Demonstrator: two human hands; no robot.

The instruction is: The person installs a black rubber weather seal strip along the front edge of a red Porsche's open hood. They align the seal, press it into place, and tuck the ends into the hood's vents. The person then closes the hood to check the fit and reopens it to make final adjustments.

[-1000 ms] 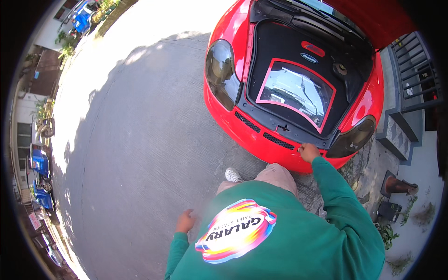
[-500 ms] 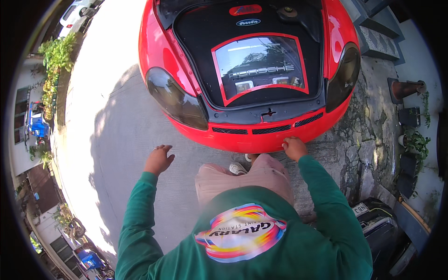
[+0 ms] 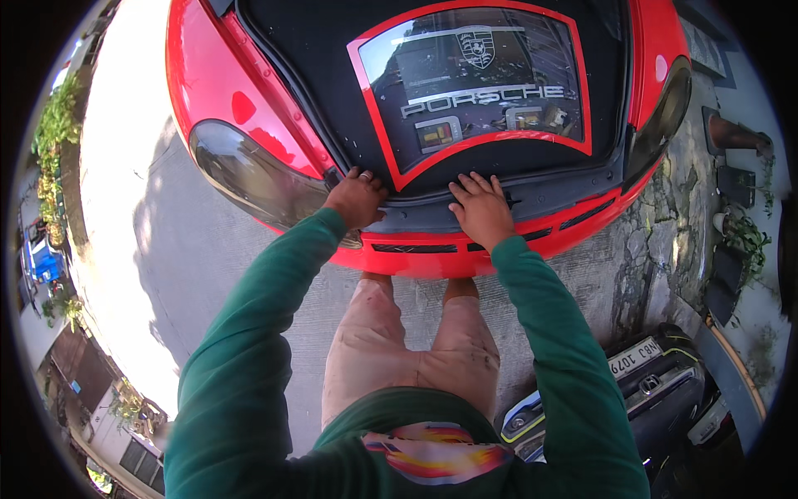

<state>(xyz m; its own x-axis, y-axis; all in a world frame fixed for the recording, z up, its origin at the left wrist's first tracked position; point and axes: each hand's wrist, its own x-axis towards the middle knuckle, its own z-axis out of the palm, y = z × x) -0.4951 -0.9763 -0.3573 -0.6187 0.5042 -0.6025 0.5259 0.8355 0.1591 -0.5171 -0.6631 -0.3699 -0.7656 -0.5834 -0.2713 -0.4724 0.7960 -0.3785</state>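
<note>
Head view: shows bare left hand [image 3: 356, 201] palm down, fingers extended, at the left end of the black plastic trim strip [image 3: 422, 218], just beside the smoked, elongated headlight [image 3: 249, 170]. Shows bare right hand [image 3: 484, 211] palm down farther along, fingers spread. Grips nothing visible with either. Places strip across the front of the glossy red car [image 3: 416, 264], nearer than the red-bordered clear panel [image 3: 490, 71].
</note>
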